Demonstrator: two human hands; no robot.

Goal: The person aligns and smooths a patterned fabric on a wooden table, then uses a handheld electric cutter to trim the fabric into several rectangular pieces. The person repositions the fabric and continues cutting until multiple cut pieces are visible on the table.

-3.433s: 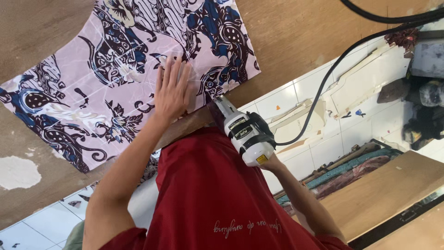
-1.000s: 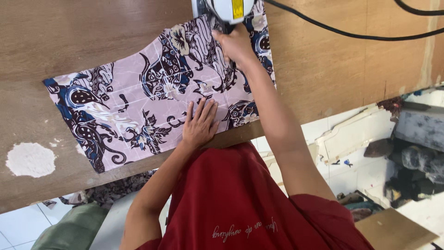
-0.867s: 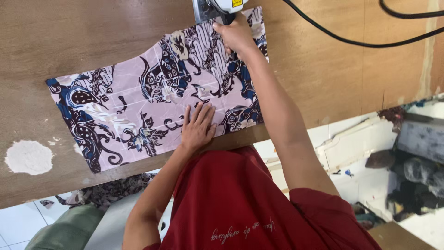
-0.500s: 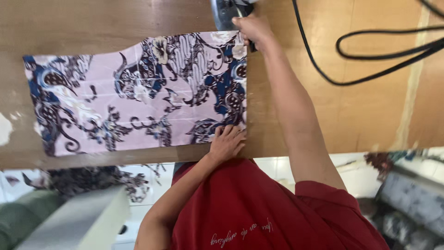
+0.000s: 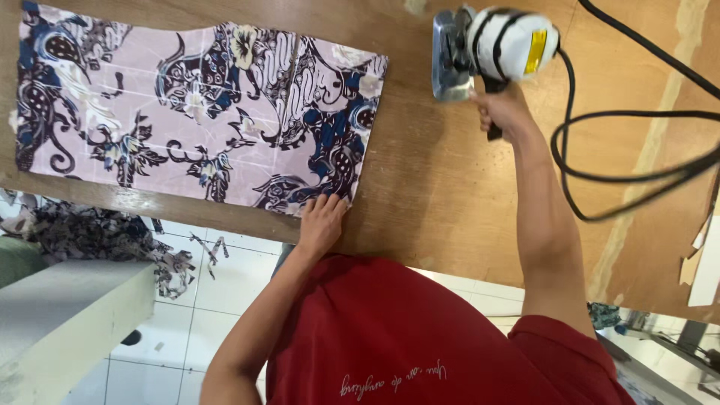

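A stack of pale pink fabric with dark blue and black floral print lies flat on a brown wooden table. My left hand rests flat on the fabric's near right corner at the table edge, holding nothing. My right hand grips the handle of a white and silver electric cloth cutter, which stands on bare wood to the right of the fabric, a short gap away. Its black cable loops off to the right.
Printed fabric scraps hang and lie below the table's near edge over a white tiled floor. A pale grey block sits at lower left. Cardboard pieces lie at the table's right edge.
The cutter has come off the fabric's right edge and moved right onto bare table. My left hand has stayed at the fabric's near right corner, and the view has shifted right.
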